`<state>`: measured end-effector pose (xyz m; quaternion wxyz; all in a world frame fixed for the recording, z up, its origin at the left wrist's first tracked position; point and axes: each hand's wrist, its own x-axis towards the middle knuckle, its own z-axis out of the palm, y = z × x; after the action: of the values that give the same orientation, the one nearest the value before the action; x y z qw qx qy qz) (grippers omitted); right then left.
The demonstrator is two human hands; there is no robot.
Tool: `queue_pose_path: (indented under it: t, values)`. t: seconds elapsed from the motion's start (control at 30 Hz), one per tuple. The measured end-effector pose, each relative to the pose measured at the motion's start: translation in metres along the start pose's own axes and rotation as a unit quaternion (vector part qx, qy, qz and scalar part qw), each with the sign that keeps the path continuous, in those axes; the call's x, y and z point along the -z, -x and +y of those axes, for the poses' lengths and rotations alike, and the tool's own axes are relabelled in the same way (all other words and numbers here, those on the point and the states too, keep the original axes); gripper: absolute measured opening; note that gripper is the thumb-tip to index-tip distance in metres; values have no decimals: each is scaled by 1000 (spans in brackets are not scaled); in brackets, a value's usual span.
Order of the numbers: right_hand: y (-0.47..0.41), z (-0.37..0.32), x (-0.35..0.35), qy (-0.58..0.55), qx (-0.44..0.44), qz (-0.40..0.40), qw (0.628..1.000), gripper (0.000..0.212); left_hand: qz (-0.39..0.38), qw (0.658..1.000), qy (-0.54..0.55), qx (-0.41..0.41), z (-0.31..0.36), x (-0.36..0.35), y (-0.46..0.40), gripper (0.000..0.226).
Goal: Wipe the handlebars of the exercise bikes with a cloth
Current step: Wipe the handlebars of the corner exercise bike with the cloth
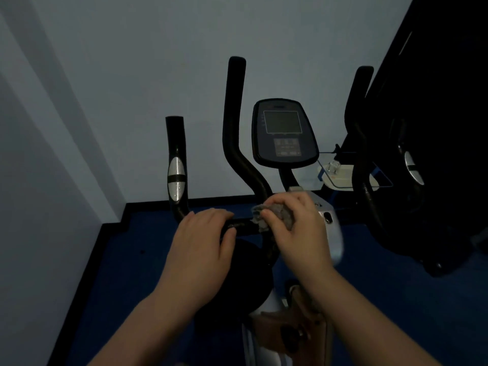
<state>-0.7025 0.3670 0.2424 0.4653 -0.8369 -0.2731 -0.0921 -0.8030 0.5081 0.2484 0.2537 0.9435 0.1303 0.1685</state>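
Left hand curled round handlebar, steadying it; right hand clamps cloth on bar beside it, likely to rub.

Dim, bluish and soft throughout, with the right edge sunk in black shadow, wide-angle bending at the borders, and faint glints on the left grip's silver plate.

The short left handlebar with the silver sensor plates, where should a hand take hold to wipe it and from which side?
Wrap the cloth round the black foam top of the short left handlebar, above the silver plates. Come from the right, the bike side: the post stands nearly upright with open space round it, so a hand can slide down it.
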Motion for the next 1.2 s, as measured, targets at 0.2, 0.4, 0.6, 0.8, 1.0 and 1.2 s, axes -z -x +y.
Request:
queue_pose_path:
  t: [0.2, 0.4, 0.6, 0.8, 1.0, 1.2]
  values:
    - [44, 6, 6, -23, -9, 1, 1000, 18, 10, 1000, 10, -18, -4, -1, 2, 27]
    - [6, 0, -1, 23, 5, 14, 1000, 10, -3, 1000, -1, -30, -5, -3, -2, 26]
    - [-19, 23, 52, 177, 176, -114, 961, 15, 6, 999, 13, -32, -6, -3, -3, 28]
    - [-39, 32, 72, 238, 237, -239, 911, 12, -4, 1000, 17, -19, -5, -2, 0, 28]
    - [-35, 37, 55, 205, 206, -220, 931, 14, -9, 999, 30, -21, -3, 0, -1, 33]
    - [-31, 33, 58, 291, 235, -203, 905, 18, -14, 999, 38, -21, -3, 0, 0, 32]
